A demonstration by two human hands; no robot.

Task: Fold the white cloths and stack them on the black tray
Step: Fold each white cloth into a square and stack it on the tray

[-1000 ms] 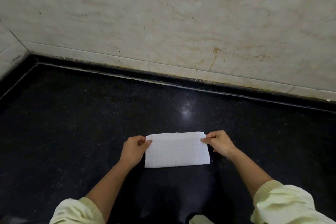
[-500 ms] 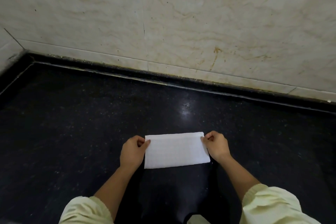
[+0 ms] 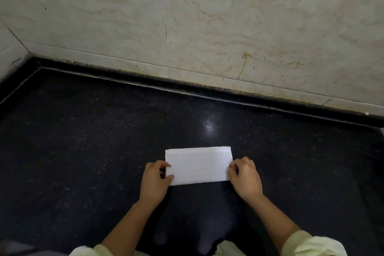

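Currently listed: one white cloth (image 3: 198, 165), folded to a flat rectangle, lying on the black counter (image 3: 83, 141) just in front of you.

- Your left hand (image 3: 154, 183): pinches the cloth's left short edge.
- Your right hand (image 3: 245, 176): pinches the right short edge. Hands are apart, with the cloth between them.
- Change noted: a second ago both grips sat at the far corners. Now they sit lower along the sides.
- Judgement: one fold looks set, and a side-to-side fold probably comes next.
- Black tray: not in view.
- Tiled wall (image 3: 228, 27): behind the counter.
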